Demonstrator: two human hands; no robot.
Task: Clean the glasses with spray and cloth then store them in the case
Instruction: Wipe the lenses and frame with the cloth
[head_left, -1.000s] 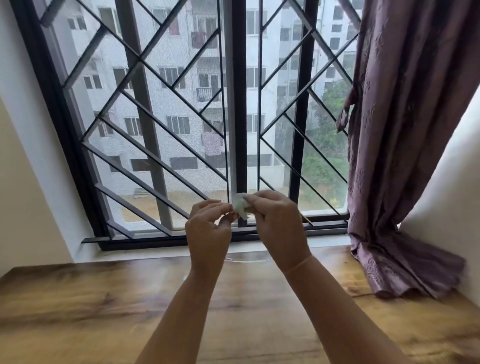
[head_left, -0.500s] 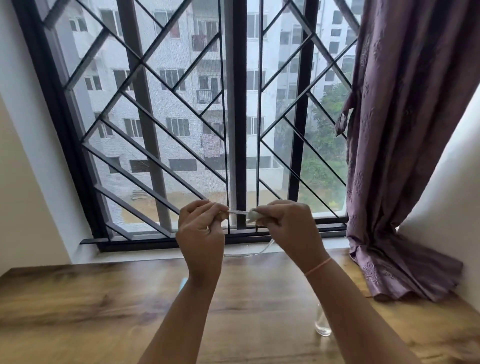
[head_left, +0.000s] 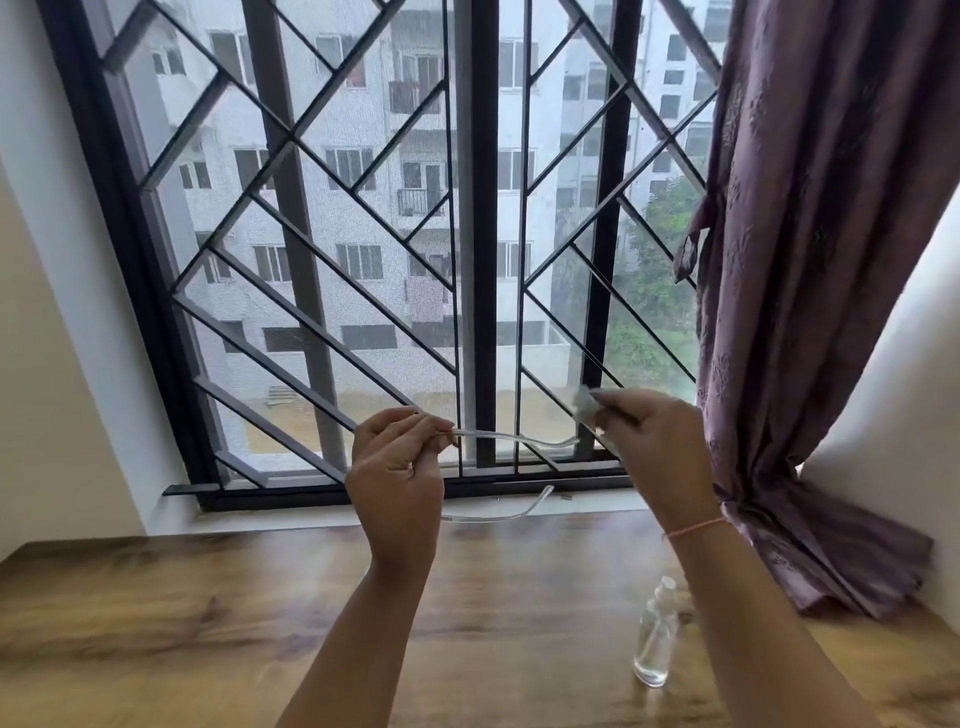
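My left hand (head_left: 397, 467) pinches the clear-framed glasses (head_left: 514, 439) and holds them raised in front of the window. One transparent temple arm sticks out to the right toward my right hand; the other hangs lower, near the sill. My right hand (head_left: 654, 447) is closed on a small pale cloth (head_left: 587, 402), just past the tip of the upper temple arm. A small clear spray bottle (head_left: 655, 636) stands on the wooden table, beside my right forearm. No case is in view.
A wooden table (head_left: 182, 623) runs below my arms up to a white sill. A black window grille (head_left: 467, 234) fills the view ahead. A purple curtain (head_left: 805, 312) hangs at the right and bunches onto the table's right end.
My right hand slid the cloth rightward along the temple arm and off its tip. The hands moved apart. The view tipped down, bringing the spray bottle into sight.
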